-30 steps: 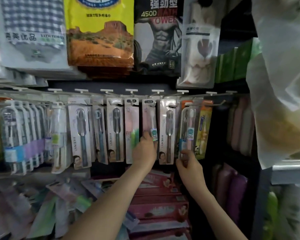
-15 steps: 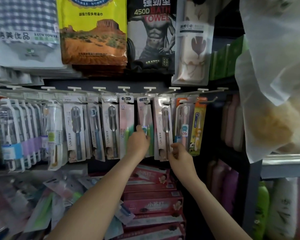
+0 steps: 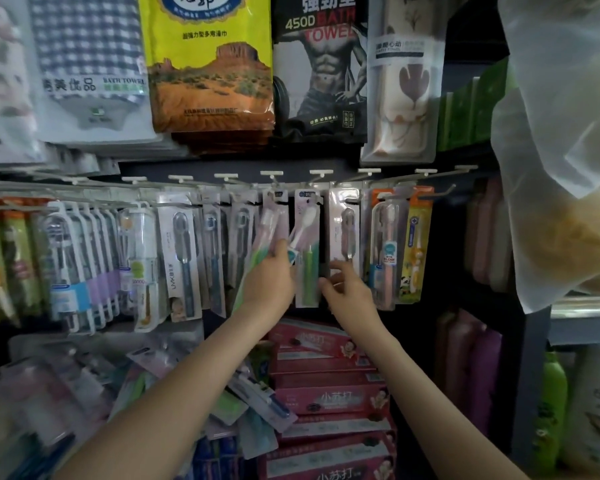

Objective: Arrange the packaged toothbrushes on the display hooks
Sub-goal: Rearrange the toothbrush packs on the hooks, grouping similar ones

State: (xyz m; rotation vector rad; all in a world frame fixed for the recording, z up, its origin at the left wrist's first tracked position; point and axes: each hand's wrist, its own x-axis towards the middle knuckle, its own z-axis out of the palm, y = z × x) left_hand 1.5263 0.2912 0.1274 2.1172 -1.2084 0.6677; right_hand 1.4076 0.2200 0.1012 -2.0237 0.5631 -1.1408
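Observation:
Packaged toothbrushes hang in a row from white-tagged display hooks. My left hand is closed on the lower part of a pink-and-green toothbrush pack, which is tilted and blurred while its top stays at its hook. To the right of it hangs a pack with a white brush and green handle, between my two hands. My right hand has its fingers spread, with the fingertips at the bottom edge of a grey toothbrush pack.
More toothbrush packs fill the hooks to the left, and orange-topped ones hang on the right. Bath towel packs hang above. Red toothpaste boxes and loose packs lie below. A translucent plastic bag hangs at the right.
My left hand shifted left onto the pink-and-green pack and swung it askew. My right hand moved left from the clear pink-brush pack to the grey pack, and its fingers spread.

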